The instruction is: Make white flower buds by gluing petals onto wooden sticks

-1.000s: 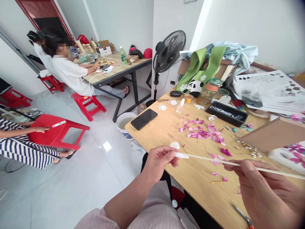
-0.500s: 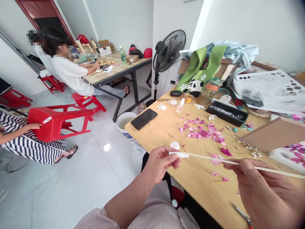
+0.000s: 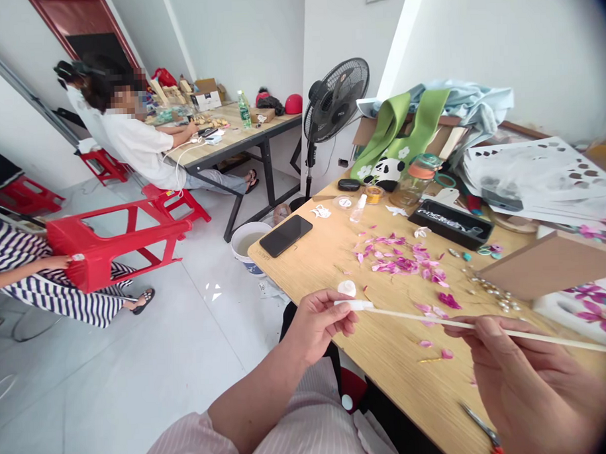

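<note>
At the far left a person in a striped dress holds a red plastic stool [image 3: 119,243] tipped on its side; nearer, the left hand [image 3: 319,322] pinches the white-wrapped tip of a long thin pale wooden stick [image 3: 435,320] — held just above the light wooden counter [image 3: 387,356]; scattered pink paper petals [image 3: 408,263] lie beyond; the right hand [image 3: 529,371] has its grip clenched around the stick's middle.
</note>
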A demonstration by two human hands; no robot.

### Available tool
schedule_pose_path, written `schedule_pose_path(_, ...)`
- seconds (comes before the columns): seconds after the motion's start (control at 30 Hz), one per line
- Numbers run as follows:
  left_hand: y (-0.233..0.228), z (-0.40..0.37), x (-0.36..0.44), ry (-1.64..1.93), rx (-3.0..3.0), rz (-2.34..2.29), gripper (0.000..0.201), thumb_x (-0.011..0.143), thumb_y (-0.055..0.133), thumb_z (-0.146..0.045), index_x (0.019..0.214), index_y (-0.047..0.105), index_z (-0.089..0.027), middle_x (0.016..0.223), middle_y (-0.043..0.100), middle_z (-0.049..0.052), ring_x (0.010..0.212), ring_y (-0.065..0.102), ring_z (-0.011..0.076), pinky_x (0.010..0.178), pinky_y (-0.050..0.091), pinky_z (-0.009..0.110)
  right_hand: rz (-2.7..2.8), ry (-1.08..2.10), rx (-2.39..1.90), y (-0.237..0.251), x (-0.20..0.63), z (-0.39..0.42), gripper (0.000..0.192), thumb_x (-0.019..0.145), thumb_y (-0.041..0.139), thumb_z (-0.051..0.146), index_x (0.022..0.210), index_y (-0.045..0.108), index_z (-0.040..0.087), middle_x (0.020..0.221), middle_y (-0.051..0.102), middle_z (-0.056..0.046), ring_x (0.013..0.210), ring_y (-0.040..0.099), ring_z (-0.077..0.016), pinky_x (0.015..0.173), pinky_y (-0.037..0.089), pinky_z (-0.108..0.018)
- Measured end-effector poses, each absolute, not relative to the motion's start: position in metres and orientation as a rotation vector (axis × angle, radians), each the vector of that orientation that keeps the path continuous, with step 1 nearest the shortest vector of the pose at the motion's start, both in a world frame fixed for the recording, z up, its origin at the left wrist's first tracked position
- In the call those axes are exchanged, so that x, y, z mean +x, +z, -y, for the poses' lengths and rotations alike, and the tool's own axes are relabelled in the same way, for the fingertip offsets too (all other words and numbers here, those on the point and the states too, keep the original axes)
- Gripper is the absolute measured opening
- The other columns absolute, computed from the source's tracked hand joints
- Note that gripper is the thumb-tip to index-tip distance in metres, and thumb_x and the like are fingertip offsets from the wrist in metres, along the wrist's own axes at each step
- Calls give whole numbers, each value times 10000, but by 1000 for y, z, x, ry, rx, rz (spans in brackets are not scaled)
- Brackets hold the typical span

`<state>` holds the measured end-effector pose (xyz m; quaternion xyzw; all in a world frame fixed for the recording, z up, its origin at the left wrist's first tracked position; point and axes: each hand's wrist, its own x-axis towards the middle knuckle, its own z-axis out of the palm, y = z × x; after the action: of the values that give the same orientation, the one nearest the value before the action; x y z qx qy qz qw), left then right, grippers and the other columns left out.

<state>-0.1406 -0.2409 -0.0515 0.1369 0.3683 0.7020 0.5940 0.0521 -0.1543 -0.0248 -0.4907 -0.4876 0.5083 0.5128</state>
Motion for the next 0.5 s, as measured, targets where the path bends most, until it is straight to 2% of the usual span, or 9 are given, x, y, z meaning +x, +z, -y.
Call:
schedule_pose_path(0.13,-51,242,-142,1619,314,-830,276,667,828,-283,822,692,-99,616,679,39,478,582,86,486,416,193,1130,1269,-1150,-26,53,153,306,650,818,437,800,699,199,765,688,-30,758,622,-147,635,480,-198)
schedule_pose_path(0.37,-58,241,-143,1590,324,-843,302,687,799,-309,878,674,-112,570,668,26,398,544,87,395,386,182,1110,1260,-1217,-9,49,156,379,543,844,481,725,695,184,718,662,-44,723,609,-158,521,428,-189)
schedule_pose_path(0.5,-57,241,-143,1583,326,-842,298,698,789,-333,840,662,-104,544,655,24,384,534,85,381,387,178,1139,1247,-1221,-13,47,153,387,579,837,485,764,697,175,733,673,-45,695,587,-139,518,409,-182)
